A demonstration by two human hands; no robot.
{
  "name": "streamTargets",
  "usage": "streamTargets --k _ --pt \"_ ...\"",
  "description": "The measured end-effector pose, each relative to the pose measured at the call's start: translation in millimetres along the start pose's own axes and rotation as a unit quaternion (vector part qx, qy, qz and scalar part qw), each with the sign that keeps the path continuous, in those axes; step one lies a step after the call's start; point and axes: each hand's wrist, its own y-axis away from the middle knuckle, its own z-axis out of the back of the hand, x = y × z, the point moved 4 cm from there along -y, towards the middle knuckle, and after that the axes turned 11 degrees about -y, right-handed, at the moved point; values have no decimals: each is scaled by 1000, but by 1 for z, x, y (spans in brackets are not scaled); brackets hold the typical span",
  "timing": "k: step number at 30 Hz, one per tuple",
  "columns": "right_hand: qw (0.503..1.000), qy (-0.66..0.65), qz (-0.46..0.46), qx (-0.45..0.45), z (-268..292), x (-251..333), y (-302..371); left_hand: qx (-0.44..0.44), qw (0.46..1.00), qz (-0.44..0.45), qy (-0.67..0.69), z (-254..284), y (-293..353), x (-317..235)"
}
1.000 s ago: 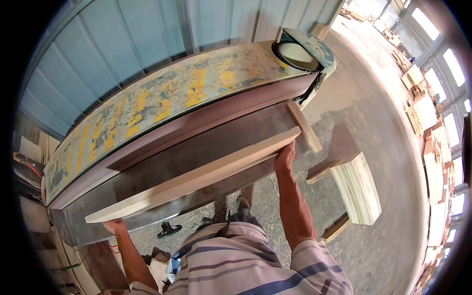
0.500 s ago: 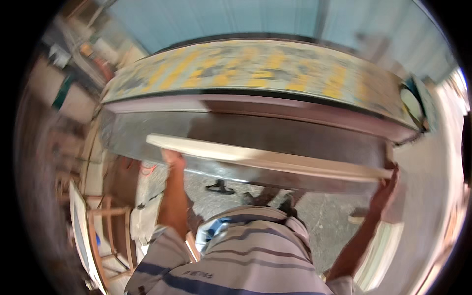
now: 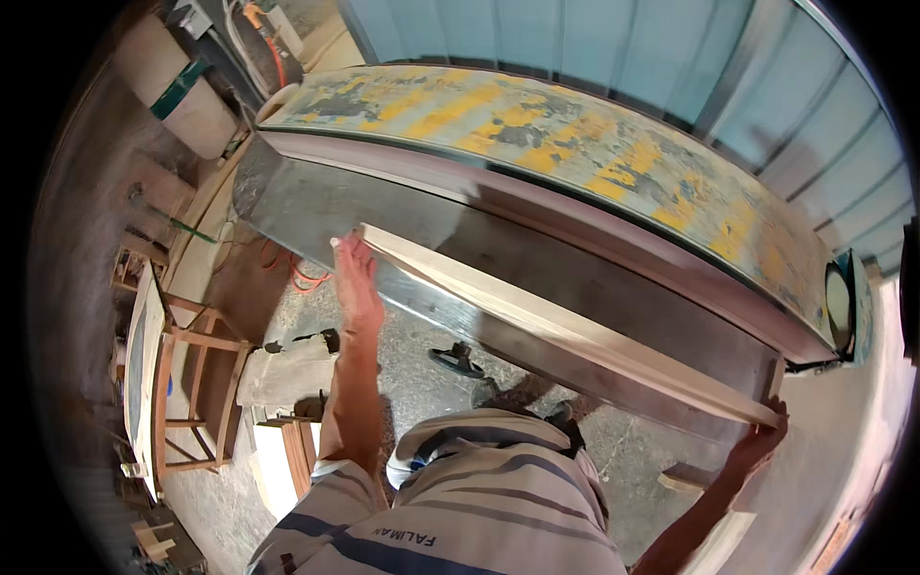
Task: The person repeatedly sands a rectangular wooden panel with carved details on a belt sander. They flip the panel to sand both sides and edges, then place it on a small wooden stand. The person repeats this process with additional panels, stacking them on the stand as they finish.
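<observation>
A long, pale wooden board (image 3: 556,321) lies slantwise over a dark metal worktable (image 3: 407,206), its left end farther from me than its right. At the board's left end is my left hand (image 3: 357,283); its fingers are stretched out and touch the near side of that end. My right hand (image 3: 764,436) is closed round the opposite end, by the table's right edge. Behind the board runs a pinkish upright band (image 3: 594,225), like a sanding belt, along a long machine housing (image 3: 537,125) with worn yellow stripes.
A wooden frame like a stool (image 3: 201,383) stands at the left, near stacked wood pieces (image 3: 287,460). An orange hose (image 3: 297,278) lies on the floor. Under the table's near edge is a black handwheel (image 3: 455,359). Blue-grey metal sheeting (image 3: 613,48) rises behind the machine.
My view has turned, so the table and board now slope down to the right. My left hand's fingers have straightened at the board's end; the right hand still grips the other end.
</observation>
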Motion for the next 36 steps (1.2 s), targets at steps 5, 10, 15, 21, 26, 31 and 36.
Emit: streamTargets --k 5,10,15,21,26,31,36 --pt "1000 -8 -9 -10 -20 2 12 27 985 -79 -153 -34 30 -37" --pt "1000 -13 -20 -3 -14 2 11 2 986 -64 -153 -36 22 -32" --pt "999 -29 -14 2 -15 -6 11 -48 989 -33 -138 -17 0 -23" --pt "996 -86 -32 -9 1 -18 11 -63 991 -7 -121 2 -21 -5" --pt "990 117 78 32 23 -57 37 14 1000 -10 -14 19 -26 10" --pt "970 177 -27 165 38 -80 32 211 965 -118 -104 11 -21 36" --pt "952 204 -39 226 20 -77 27 255 956 -47 -140 20 -9 41"
